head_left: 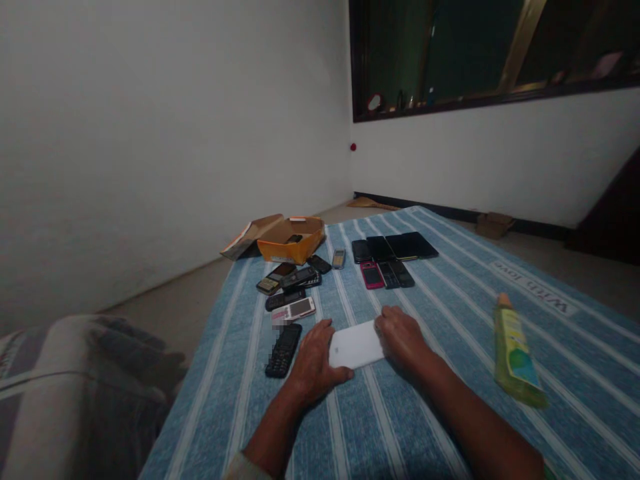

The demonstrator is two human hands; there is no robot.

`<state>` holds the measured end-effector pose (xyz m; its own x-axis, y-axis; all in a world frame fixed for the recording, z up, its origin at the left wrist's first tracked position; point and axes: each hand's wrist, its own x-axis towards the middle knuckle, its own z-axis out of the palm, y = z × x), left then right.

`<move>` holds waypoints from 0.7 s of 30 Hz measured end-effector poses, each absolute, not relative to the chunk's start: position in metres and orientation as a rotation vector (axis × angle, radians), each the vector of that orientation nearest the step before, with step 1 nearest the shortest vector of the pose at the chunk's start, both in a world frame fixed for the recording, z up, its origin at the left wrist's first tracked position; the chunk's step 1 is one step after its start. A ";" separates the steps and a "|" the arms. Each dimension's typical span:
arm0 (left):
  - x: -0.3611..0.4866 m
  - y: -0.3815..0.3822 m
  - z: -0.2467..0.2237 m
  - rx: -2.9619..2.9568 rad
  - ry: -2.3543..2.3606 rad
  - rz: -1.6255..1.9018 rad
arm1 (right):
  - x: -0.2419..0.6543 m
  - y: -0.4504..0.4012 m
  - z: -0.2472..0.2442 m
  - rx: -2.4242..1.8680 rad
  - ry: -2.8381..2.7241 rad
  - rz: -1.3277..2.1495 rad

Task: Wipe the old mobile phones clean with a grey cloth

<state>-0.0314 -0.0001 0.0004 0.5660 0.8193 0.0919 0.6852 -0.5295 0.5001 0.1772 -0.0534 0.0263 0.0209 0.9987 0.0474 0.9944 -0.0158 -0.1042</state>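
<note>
A white phone (356, 345) lies flat on the striped cloth, its plain side up with a small dark mark near the left end. My left hand (316, 363) grips that left end, thumb along the near edge and fingers along the far one. Curled fingers of my right hand (403, 340) close on the phone's right end and hide its corner. Just left of my left hand rests a black keypad phone (284, 351). Beyond it are a white and pink phone (295, 309) and several dark keypad phones (300, 277).
An open orange box (291, 251) with a phone inside stands at the far left of the blue striped cloth (440, 400). Dark phones (381, 249) and a pink phone (371, 275) lie in rows at the back. A yellow-green bottle (517, 357) lies at right.
</note>
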 end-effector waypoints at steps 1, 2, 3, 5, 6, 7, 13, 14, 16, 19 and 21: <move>-0.031 0.000 0.000 2.390 1.216 0.446 | 0.176 -0.057 0.029 -2.169 -2.172 0.091; -0.031 0.000 0.000 2.389 1.215 0.447 | 0.175 -0.061 0.032 -2.171 -2.214 0.121; -0.031 0.000 0.000 2.388 1.215 0.448 | 0.174 -0.065 0.035 -2.174 -2.248 0.143; -0.031 0.000 0.000 2.387 1.221 0.449 | 0.173 -0.073 0.039 -2.168 -2.288 0.166; -0.031 -0.001 0.000 2.387 1.224 0.448 | 0.172 -0.075 0.041 -2.166 -2.298 0.174; -0.030 -0.001 0.000 2.388 1.225 0.448 | 0.172 -0.077 0.041 -2.168 -2.301 0.183; -0.030 -0.001 0.002 2.374 1.231 0.461 | 0.169 -0.067 0.036 -2.223 -2.162 0.155; -0.029 -0.001 0.003 2.374 1.231 0.463 | 0.167 -0.063 0.035 -2.226 -2.132 0.136; -0.029 0.000 0.003 2.379 1.224 0.474 | 0.165 -0.056 0.033 -2.228 -2.084 0.097; -0.028 0.000 0.005 2.386 1.222 0.476 | 0.159 -0.051 0.034 -2.205 -2.067 0.066; -0.028 0.000 0.005 2.388 1.230 0.463 | 0.155 -0.053 0.034 -2.157 -2.122 0.087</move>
